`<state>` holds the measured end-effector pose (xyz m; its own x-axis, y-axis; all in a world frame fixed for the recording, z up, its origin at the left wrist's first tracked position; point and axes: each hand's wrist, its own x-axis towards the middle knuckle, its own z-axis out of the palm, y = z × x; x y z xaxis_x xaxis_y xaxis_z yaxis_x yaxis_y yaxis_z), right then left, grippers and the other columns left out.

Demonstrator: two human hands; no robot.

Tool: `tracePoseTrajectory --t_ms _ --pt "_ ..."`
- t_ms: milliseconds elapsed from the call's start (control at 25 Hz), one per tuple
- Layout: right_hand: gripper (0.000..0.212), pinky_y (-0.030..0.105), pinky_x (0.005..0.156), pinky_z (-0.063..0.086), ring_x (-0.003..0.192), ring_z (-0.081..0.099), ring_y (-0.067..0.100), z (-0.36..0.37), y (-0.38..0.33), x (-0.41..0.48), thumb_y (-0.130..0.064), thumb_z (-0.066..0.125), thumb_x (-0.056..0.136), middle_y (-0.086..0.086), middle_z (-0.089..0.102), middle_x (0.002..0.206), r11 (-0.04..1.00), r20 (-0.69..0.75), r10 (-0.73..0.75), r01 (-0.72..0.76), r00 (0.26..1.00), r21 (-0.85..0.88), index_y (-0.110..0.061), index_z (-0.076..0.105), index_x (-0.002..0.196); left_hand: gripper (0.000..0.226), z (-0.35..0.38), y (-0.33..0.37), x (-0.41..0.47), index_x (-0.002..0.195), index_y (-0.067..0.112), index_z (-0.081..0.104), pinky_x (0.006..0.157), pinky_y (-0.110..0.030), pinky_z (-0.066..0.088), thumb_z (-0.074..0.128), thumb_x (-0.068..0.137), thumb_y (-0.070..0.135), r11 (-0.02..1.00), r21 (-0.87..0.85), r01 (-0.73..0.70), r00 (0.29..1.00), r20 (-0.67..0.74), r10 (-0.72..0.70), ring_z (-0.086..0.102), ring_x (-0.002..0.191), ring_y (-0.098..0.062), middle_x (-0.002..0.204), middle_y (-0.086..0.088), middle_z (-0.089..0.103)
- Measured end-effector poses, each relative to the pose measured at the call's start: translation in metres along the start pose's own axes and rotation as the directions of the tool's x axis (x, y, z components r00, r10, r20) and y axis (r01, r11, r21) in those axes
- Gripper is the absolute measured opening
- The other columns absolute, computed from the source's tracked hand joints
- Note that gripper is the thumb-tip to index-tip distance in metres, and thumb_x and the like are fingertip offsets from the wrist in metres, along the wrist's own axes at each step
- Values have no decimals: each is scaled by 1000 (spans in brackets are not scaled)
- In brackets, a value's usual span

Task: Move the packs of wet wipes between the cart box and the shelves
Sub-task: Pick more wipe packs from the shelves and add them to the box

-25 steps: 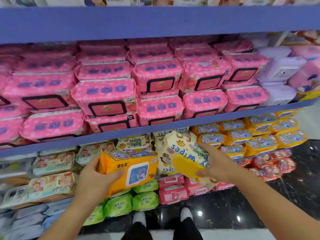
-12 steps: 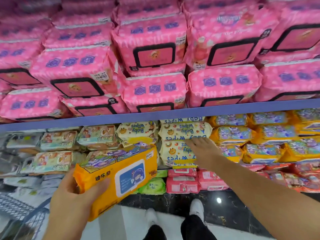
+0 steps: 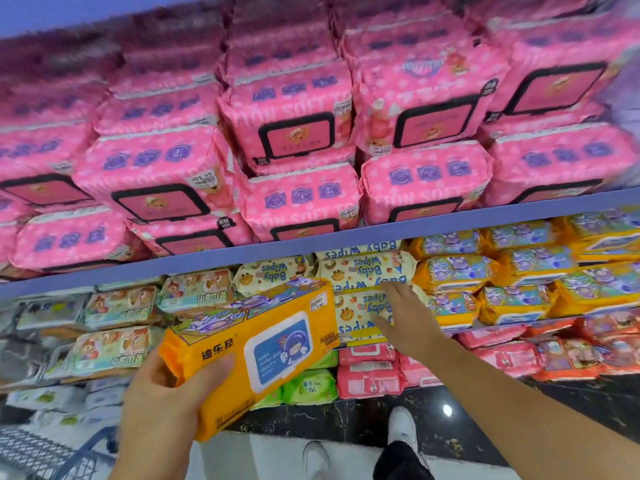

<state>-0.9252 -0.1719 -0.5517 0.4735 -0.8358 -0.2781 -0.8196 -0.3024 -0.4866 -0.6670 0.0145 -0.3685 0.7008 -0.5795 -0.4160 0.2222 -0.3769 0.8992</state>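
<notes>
My left hand [image 3: 166, 403] grips an orange pack of wet wipes [image 3: 249, 348] with a blue-and-white lid, held tilted in front of the lower shelves. My right hand [image 3: 405, 320] lies with straight fingers against the front of a stack of cream "Baby Wipes" packs [image 3: 363, 275] on the shelf under the blue shelf edge [image 3: 311, 244]. The right hand holds nothing.
Pink packs [image 3: 291, 133] fill the shelf above. Yellow packs [image 3: 519, 271] lie right of the cream stack, pale green-and-orange packs [image 3: 117, 306] to its left. Red [image 3: 367, 375] and green packs [image 3: 308, 386] sit lower. The wire cart [image 3: 41, 455] shows at the bottom left, my shoes [image 3: 401, 427] below.
My right hand set the cream pack it carried onto the stack and now rests flat on it. My left hand lowered the orange pack, then raised it slightly. The view closed in on the shelves.
</notes>
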Motion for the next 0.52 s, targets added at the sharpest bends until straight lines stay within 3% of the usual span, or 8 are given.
tracePoseTrajectory --t_ms 80,120,200,240,320,360,440,520 --pt "71 41 117 33 148 29 21 -21 -21 -24 -50 53 98 1 32 160 913 -78 132 -91 988 398 -16 29 156 63 1 11 -4 100 24 70 64 -42 60 99 44 28 998 -61 5 994 108 2 76 80 -35 80 5 80" --pt "70 39 113 37 143 36 17 -33 -31 -36 -51 56 97 -2 37 157 818 -84 193 -113 978 564 -19 33 154 78 1 15 -4 101 23 70 62 -43 61 101 29 32 998 -60 2 985 170 9 77 78 -34 86 2 81" --pt "76 33 106 41 132 49 11 -65 -55 -61 -68 62 84 -8 51 147 530 -7 276 -146 961 836 -26 48 145 90 5 24 -8 105 23 70 60 -45 62 99 20 34 999 -50 3 958 286 11 78 79 -31 99 -7 81" --pt "85 33 106 42 128 54 10 -78 -63 -73 -80 64 72 -9 58 140 405 24 284 -143 959 903 -28 55 138 97 9 29 -10 106 23 70 58 -45 62 99 16 38 998 -65 11 936 353 13 78 79 -31 101 -9 80" --pt "88 38 108 43 124 60 14 -105 -73 -100 -85 64 64 -7 66 133 293 41 308 -136 951 947 -31 60 133 107 21 40 -12 106 23 69 55 -45 62 101 7 46 995 -93 20 878 478 27 79 76 -31 97 -8 81" --pt "85 43 110 43 125 61 18 -117 -76 -114 -82 65 67 -5 65 134 268 47 314 -136 948 954 -32 58 135 101 30 45 -15 105 22 68 53 -45 61 102 12 43 996 -90 25 844 535 27 78 74 -31 94 -8 81" --pt "75 50 106 46 122 64 24 -145 -79 -143 -71 73 72 -3 66 134 224 30 331 -109 943 969 -36 57 135 76 54 57 -27 105 21 67 49 -43 61 99 35 15 994 -97 49 767 642 25 78 71 -31 95 -9 80" --pt "59 45 92 56 110 71 24 -171 -72 -170 -53 80 76 1 73 123 224 -44 345 -36 938 974 -31 62 127 56 76 66 -44 106 20 67 49 -42 61 83 55 8 992 -106 65 714 699 28 78 72 -31 94 -9 81"
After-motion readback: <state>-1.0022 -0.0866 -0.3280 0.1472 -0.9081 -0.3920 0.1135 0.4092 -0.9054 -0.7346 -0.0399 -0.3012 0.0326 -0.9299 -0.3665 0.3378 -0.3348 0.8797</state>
